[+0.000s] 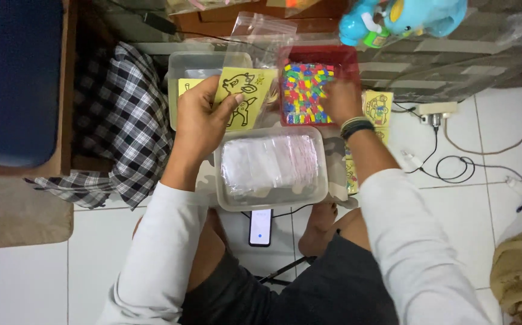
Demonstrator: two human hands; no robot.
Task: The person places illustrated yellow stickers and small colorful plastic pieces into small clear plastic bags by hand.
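Observation:
My left hand [203,117] holds a yellow card with a black animal drawing [246,96], together with a clear plastic bag [261,36] that rises behind it. My right hand [340,101] reaches into a red tray [318,54] filled with several small colourful pieces [304,90]; whether its fingers hold one I cannot tell. A clear tub of stacked clear bags [271,165] sits just below both hands. Another clear tub [179,78] behind my left hand holds more yellow cards.
More yellow picture cards [379,108] lie right of the red tray. A checked cloth [122,120] hangs at the left. A phone [261,227] lies on the white tile floor between my legs. Cables and a power strip [435,111] lie on the right; a blue toy [402,18] sits above.

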